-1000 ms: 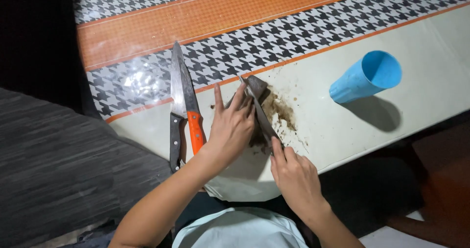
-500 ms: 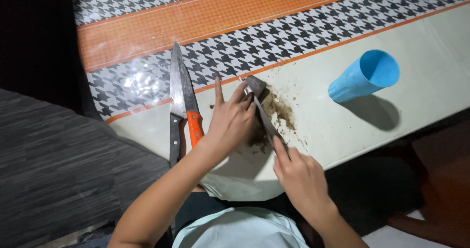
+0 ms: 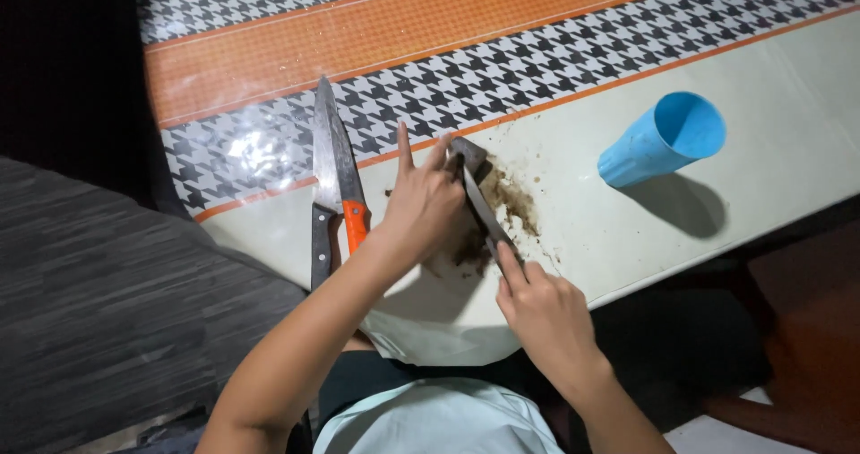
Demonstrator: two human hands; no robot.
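Observation:
A dark sharpening stone (image 3: 469, 155) lies on the table (image 3: 681, 239), with brown wet smears (image 3: 515, 205) beside it. A knife blade (image 3: 484, 210) lies slanted across the stone. My left hand (image 3: 421, 205) presses its fingers flat on the blade, index finger pointing up. My right hand (image 3: 542, 315) grips the knife's handle at the table's near edge; the handle itself is hidden in the fist.
Two more knives lie left of my hands: one with an orange handle (image 3: 356, 224) and one with a dark handle (image 3: 320, 243). A blue plastic cup (image 3: 661, 142) lies on its side at the right. The tablecloth has houndstooth and orange bands (image 3: 376, 24).
Both hands have pushed the blade slightly up and away along the stone. My left hand has moved farther up the table. The cup and the other knives have not moved.

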